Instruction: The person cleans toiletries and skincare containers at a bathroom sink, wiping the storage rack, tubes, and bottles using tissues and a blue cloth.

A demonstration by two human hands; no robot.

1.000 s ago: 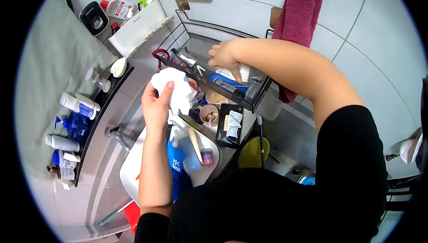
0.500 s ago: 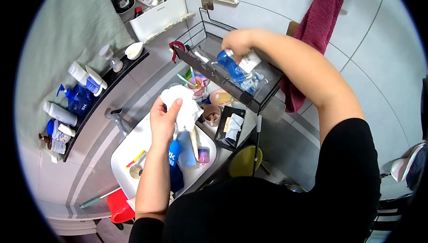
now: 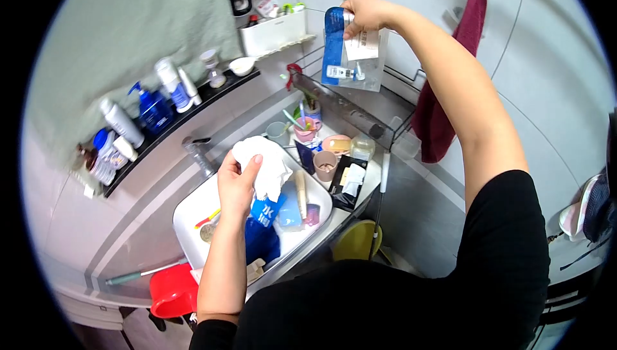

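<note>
My left hand (image 3: pixel 235 188) pinches a crumpled white tissue or cloth (image 3: pixel 265 162) between thumb and fingers, above the white sink (image 3: pixel 186 218). Up over the wire rack (image 3: pixel 344 111), my right hand (image 3: pixel 365 14) grips a clear and blue plastic pouch (image 3: pixel 333 44) by its top. Through the clear part shows a small white bottle or tube (image 3: pixel 340 72), and a white printed label (image 3: pixel 363 46) is near my fingers. In the sink, below the tissue, are a dark blue packet (image 3: pixel 260 237) with white lettering, a light blue item (image 3: pixel 290 207) and a small purple jar (image 3: pixel 312 215).
A black ledge (image 3: pixel 193 118) at left carries several bottles and a blue pump bottle (image 3: pixel 153 111). Beside the sink stand a pink cup (image 3: pixel 306 130), a brown cup (image 3: pixel 325 166) and a black tissue box (image 3: pixel 340 197). A maroon towel (image 3: pixel 443 115) hangs at right; a red basin (image 3: pixel 173 293) is lower left.
My right hand has lifted the plastic pouch up out of the wire rack. My left hand still holds the white tissue or cloth over the sink. The camera view has shifted.
</note>
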